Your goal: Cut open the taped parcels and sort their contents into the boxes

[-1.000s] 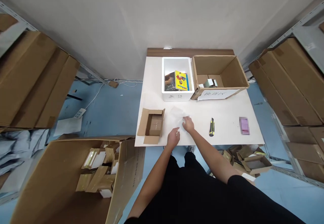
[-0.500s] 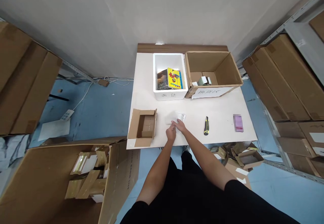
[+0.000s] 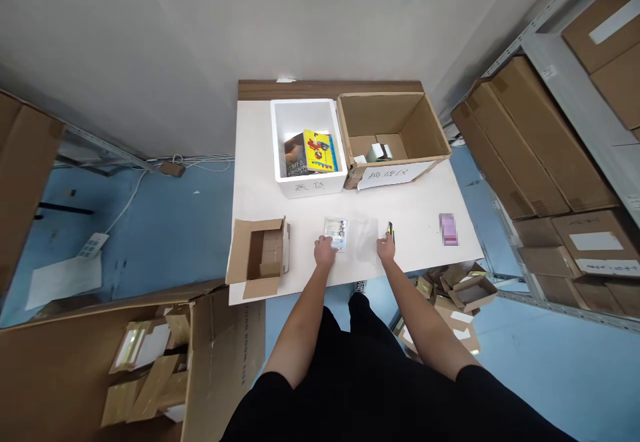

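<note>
My left hand (image 3: 325, 251) is at the lower left edge of a small flat printed packet (image 3: 337, 232), its fingers closed on that edge. My right hand (image 3: 385, 249) is farther right, fingers closed at the edge of a clear plastic bag (image 3: 362, 239) that spreads over the table between both hands. A yellow-and-black utility knife (image 3: 391, 231) shows just beyond the right fingers; its lower part is hidden behind that hand.
On the white table (image 3: 310, 210) are an open small carton (image 3: 239, 252), a white foam box (image 3: 311, 187) with books, a labelled cardboard box (image 3: 430, 161) and a blurred purple item (image 3: 449, 229). A large carton (image 3: 220, 342) stands at left; shelves of boxes (image 3: 540, 142) at right.
My hands, together over the plastic before, have moved apart. The printed packet now lies bare under the left hand, and the bag has moved right with my right hand, beside the knife.
</note>
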`<state>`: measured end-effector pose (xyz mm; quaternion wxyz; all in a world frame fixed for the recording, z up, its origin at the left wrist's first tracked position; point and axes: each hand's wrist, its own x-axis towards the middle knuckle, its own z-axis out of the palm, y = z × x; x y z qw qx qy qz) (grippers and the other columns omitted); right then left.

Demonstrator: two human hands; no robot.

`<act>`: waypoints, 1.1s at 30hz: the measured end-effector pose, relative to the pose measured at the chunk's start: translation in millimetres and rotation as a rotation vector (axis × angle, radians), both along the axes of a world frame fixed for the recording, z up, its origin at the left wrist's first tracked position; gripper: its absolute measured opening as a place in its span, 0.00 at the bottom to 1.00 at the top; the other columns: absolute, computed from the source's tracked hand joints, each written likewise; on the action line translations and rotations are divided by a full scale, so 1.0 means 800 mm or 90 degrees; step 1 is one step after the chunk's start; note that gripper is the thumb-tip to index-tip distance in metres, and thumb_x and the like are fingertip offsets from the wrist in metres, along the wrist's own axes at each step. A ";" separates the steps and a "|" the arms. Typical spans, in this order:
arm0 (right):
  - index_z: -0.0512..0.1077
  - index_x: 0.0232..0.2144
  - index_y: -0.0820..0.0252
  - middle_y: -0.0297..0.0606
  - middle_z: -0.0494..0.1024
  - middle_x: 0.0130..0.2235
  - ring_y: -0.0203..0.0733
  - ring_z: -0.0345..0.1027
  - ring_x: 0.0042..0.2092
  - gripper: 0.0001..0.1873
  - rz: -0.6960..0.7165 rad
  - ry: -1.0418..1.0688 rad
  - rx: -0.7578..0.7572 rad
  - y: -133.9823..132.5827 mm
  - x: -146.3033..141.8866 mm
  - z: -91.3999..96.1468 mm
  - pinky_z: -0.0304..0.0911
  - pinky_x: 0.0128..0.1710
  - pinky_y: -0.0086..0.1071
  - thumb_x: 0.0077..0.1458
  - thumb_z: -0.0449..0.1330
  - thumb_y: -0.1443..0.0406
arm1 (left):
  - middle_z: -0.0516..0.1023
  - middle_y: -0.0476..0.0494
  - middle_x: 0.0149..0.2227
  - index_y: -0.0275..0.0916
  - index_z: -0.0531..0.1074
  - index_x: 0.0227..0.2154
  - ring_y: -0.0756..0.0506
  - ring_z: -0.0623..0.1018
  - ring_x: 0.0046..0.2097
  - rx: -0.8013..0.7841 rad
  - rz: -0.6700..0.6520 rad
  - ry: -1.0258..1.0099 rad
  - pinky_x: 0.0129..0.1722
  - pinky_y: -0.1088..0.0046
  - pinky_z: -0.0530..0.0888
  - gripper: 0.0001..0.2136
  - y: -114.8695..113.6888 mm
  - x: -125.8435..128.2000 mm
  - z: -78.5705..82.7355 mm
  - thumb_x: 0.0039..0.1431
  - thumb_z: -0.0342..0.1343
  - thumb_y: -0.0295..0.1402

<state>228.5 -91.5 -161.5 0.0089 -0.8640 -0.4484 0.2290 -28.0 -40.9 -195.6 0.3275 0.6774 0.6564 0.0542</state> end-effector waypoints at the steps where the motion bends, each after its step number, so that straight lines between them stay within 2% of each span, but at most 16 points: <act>1: 0.60 0.72 0.68 0.56 0.78 0.58 0.56 0.76 0.57 0.35 -0.048 -0.014 0.037 -0.004 -0.004 0.003 0.73 0.53 0.44 0.65 0.44 0.65 | 0.77 0.36 0.55 0.42 0.79 0.46 0.38 0.76 0.55 -0.006 0.020 -0.016 0.50 0.66 0.75 0.09 0.006 0.000 -0.003 0.64 0.61 0.32; 3: 0.54 0.74 0.71 0.59 0.70 0.67 0.58 0.66 0.67 0.37 -0.124 -0.016 0.117 -0.010 -0.017 0.010 0.68 0.61 0.48 0.66 0.43 0.64 | 0.80 0.39 0.49 0.42 0.79 0.39 0.41 0.78 0.51 -0.018 0.115 -0.069 0.48 0.69 0.75 0.05 0.014 -0.007 -0.006 0.66 0.57 0.32; 4: 0.53 0.75 0.71 0.59 0.67 0.69 0.58 0.63 0.69 0.37 -0.109 0.001 0.148 -0.012 -0.027 0.015 0.65 0.64 0.48 0.67 0.42 0.64 | 0.81 0.41 0.46 0.42 0.79 0.39 0.42 0.79 0.48 -0.024 0.180 -0.090 0.47 0.70 0.75 0.06 0.015 -0.014 -0.007 0.67 0.56 0.32; 7: 0.55 0.75 0.64 0.52 0.70 0.69 0.52 0.65 0.68 0.35 0.038 0.124 0.143 -0.010 -0.061 0.024 0.66 0.64 0.44 0.69 0.39 0.65 | 0.82 0.42 0.42 0.40 0.77 0.47 0.43 0.80 0.43 -0.027 0.358 -0.080 0.46 0.68 0.75 0.11 0.010 -0.046 -0.003 0.68 0.52 0.30; 9: 0.58 0.75 0.59 0.45 0.70 0.70 0.48 0.63 0.69 0.34 0.161 0.193 0.088 -0.002 -0.086 0.024 0.65 0.65 0.41 0.70 0.41 0.65 | 0.82 0.38 0.46 0.38 0.74 0.55 0.42 0.81 0.44 -0.001 0.416 -0.041 0.48 0.66 0.75 0.16 0.000 -0.063 0.005 0.68 0.49 0.29; 10: 0.58 0.75 0.57 0.43 0.67 0.72 0.48 0.60 0.72 0.34 0.221 0.205 0.058 0.003 -0.098 0.023 0.63 0.67 0.41 0.69 0.43 0.65 | 0.82 0.36 0.49 0.38 0.74 0.57 0.42 0.81 0.46 0.023 0.428 -0.034 0.50 0.65 0.75 0.17 -0.005 -0.067 0.009 0.69 0.48 0.29; 12: 0.58 0.75 0.56 0.39 0.59 0.76 0.50 0.48 0.76 0.37 0.325 0.196 -0.015 0.016 -0.117 0.016 0.60 0.69 0.43 0.66 0.49 0.68 | 0.81 0.35 0.53 0.39 0.74 0.57 0.42 0.81 0.50 0.065 0.398 -0.051 0.54 0.67 0.74 0.18 -0.010 -0.064 0.018 0.69 0.47 0.29; 13: 0.56 0.76 0.56 0.38 0.55 0.77 0.52 0.43 0.78 0.39 0.363 0.184 -0.058 0.022 -0.124 0.012 0.60 0.69 0.45 0.63 0.51 0.70 | 0.81 0.36 0.54 0.39 0.76 0.55 0.43 0.81 0.51 0.065 0.330 -0.085 0.55 0.69 0.74 0.17 -0.009 -0.059 0.021 0.69 0.48 0.30; 15: 0.53 0.77 0.56 0.39 0.52 0.78 0.56 0.38 0.79 0.45 0.404 0.162 -0.135 0.034 -0.132 0.004 0.60 0.68 0.47 0.59 0.54 0.73 | 0.82 0.38 0.54 0.40 0.77 0.54 0.43 0.81 0.53 -0.040 0.186 -0.129 0.56 0.70 0.74 0.16 0.004 -0.046 0.022 0.67 0.54 0.31; 17: 0.50 0.78 0.55 0.41 0.54 0.77 0.58 0.37 0.79 0.49 0.408 0.148 -0.178 0.043 -0.133 -0.004 0.59 0.68 0.48 0.56 0.56 0.74 | 0.84 0.38 0.51 0.38 0.78 0.52 0.42 0.82 0.50 -0.150 0.142 -0.118 0.53 0.69 0.74 0.16 0.025 -0.034 0.018 0.63 0.59 0.32; 20: 0.47 0.78 0.54 0.44 0.59 0.76 0.57 0.38 0.79 0.51 0.380 0.161 -0.206 0.048 -0.129 -0.013 0.58 0.67 0.49 0.56 0.57 0.74 | 0.86 0.40 0.45 0.36 0.79 0.49 0.41 0.83 0.46 -0.212 0.142 -0.094 0.47 0.70 0.74 0.16 0.054 -0.023 0.008 0.59 0.65 0.34; 24: 0.46 0.79 0.51 0.43 0.57 0.76 0.57 0.38 0.79 0.53 0.318 0.232 -0.212 0.044 -0.124 -0.027 0.58 0.68 0.51 0.54 0.57 0.72 | 0.86 0.39 0.49 0.39 0.79 0.51 0.40 0.84 0.49 -0.230 0.154 -0.072 0.46 0.71 0.73 0.17 0.068 -0.016 0.006 0.58 0.65 0.33; 27: 0.47 0.79 0.53 0.43 0.56 0.77 0.57 0.39 0.79 0.52 0.263 0.316 -0.156 0.039 -0.121 -0.042 0.55 0.71 0.54 0.54 0.56 0.70 | 0.85 0.40 0.52 0.43 0.78 0.54 0.39 0.82 0.53 -0.219 0.158 -0.054 0.48 0.70 0.73 0.19 0.061 -0.009 0.019 0.59 0.62 0.32; 30: 0.50 0.78 0.56 0.43 0.56 0.77 0.55 0.47 0.77 0.49 0.175 0.413 -0.075 0.036 -0.117 -0.056 0.51 0.74 0.52 0.55 0.55 0.68 | 0.85 0.40 0.51 0.46 0.77 0.56 0.39 0.82 0.53 -0.207 0.153 -0.042 0.48 0.68 0.73 0.20 0.044 0.000 0.037 0.61 0.61 0.33; 33: 0.55 0.76 0.53 0.40 0.61 0.75 0.53 0.54 0.75 0.49 0.090 0.499 -0.012 0.036 -0.113 -0.066 0.50 0.75 0.50 0.52 0.56 0.67 | 0.85 0.39 0.49 0.46 0.74 0.59 0.37 0.82 0.52 -0.188 0.133 -0.043 0.49 0.66 0.73 0.23 0.021 0.010 0.050 0.60 0.63 0.33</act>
